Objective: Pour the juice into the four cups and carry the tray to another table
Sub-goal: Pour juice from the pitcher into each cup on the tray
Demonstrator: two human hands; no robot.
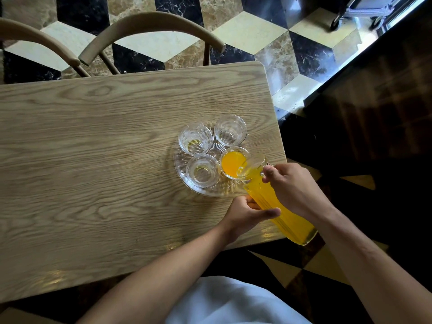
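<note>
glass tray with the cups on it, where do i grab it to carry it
Take the glass tray by its bare rim with both hands, from its left and right sides, fingers under the edge. It is round, flat and handleless, and four cups crowd its top, one already holding juice, so keep it level.

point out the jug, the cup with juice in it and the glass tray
jug [278,206]: head view, on its juice-filled body
cup with juice [231,163]: head view, on the orange juice inside it
glass tray [181,168]: head view, on its bare left rim
</note>
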